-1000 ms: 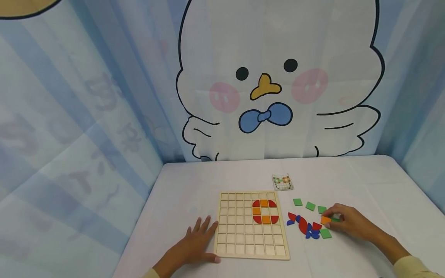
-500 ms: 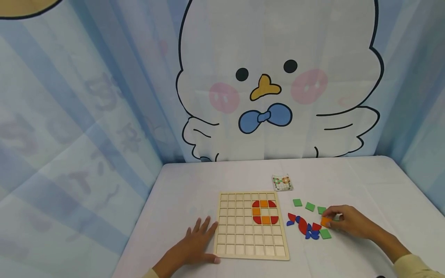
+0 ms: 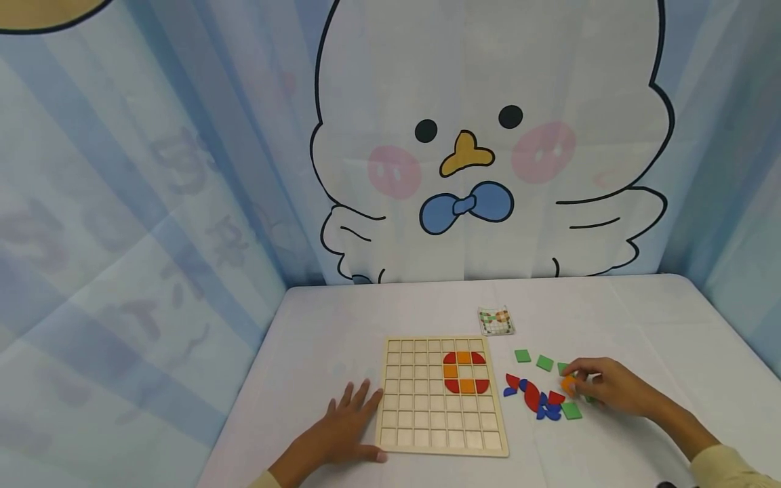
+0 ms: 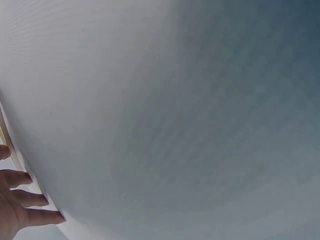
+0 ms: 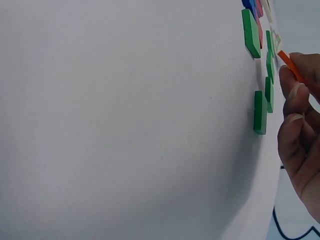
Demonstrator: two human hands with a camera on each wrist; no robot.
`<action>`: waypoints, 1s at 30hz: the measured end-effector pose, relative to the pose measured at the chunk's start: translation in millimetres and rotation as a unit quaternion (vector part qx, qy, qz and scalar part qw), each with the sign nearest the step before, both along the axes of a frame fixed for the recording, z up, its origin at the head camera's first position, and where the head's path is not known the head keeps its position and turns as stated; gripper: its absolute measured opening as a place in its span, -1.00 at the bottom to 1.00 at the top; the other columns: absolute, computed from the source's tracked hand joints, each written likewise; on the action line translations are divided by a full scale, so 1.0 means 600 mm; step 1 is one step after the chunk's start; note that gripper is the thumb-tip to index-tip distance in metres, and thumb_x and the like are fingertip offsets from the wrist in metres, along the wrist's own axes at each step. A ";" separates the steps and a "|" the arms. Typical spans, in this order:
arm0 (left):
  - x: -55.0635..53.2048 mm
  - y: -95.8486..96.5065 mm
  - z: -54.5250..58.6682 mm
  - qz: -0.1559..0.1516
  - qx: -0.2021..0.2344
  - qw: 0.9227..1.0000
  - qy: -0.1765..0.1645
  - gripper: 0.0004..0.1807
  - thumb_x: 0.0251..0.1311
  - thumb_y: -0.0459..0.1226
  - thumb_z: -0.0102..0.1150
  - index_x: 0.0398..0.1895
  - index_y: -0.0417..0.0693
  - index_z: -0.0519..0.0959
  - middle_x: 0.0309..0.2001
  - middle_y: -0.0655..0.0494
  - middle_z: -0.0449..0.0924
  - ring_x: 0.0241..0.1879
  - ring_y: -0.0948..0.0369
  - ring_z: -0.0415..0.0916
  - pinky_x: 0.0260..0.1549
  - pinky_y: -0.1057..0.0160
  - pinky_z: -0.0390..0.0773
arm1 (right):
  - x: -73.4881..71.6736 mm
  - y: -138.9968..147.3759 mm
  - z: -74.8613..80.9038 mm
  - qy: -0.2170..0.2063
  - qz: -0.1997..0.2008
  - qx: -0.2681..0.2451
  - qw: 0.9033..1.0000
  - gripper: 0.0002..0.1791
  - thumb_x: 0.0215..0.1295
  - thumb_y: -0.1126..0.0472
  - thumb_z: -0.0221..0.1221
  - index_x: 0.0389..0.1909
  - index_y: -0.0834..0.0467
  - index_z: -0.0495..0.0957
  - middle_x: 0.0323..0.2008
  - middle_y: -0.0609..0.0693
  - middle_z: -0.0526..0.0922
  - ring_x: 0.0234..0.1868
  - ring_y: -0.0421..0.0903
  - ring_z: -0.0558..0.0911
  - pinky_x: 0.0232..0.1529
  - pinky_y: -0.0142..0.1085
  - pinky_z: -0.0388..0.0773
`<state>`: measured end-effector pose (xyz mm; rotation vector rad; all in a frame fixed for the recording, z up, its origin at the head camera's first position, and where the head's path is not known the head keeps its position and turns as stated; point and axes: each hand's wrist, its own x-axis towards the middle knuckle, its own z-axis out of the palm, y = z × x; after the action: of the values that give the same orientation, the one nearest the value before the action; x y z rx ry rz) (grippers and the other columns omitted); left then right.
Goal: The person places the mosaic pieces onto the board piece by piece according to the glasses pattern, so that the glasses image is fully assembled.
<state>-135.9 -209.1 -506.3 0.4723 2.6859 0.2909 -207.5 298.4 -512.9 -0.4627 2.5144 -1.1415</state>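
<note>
My right hand (image 3: 613, 386) pinches an orange square tile (image 3: 568, 385) between thumb and fingertips, right of the loose pieces. In the right wrist view the orange tile (image 5: 290, 65) is held up edge-on, with a green tile (image 5: 260, 112) lying on the table beside the hand. My left hand (image 3: 346, 428) lies with fingers spread, its fingertips and thumb at the left edge of a wooden grid board (image 3: 421, 410). Several red quarter-round pieces (image 3: 478, 357) and orange squares (image 3: 464, 356) sit in the board's upper right cells, around a bare middle cell.
Red leaf-like pieces (image 3: 532, 396) and small blue pieces (image 3: 553, 411) lie in a cluster right of the board. Several green squares (image 3: 545, 362) are spread around them. A small pattern card (image 3: 496, 320) lies behind the board. A printed curtain (image 3: 390, 244) hangs beyond the table's far edge.
The orange tile in my right hand has shifted slightly left and turned in the fingers, and the hand has risen a little. The left hand and the board have stayed where they were.
</note>
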 end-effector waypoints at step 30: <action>-0.010 0.005 -0.001 0.015 -0.010 1.000 -0.021 0.23 -0.11 0.40 0.31 0.60 0.11 0.08 0.60 -0.21 -0.06 0.52 -0.39 -0.11 0.16 -0.57 0.21 | -0.007 -0.095 0.014 -0.003 -0.037 -0.052 0.998 -0.57 0.27 0.21 0.34 0.10 0.31 0.57 -0.28 0.05 0.66 -0.58 -0.05 0.54 -0.47 -0.32 0.63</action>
<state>-141.7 -206.4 -506.9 0.4163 2.6536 0.2795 -211.4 241.1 -504.2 -0.3958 2.4957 -1.3031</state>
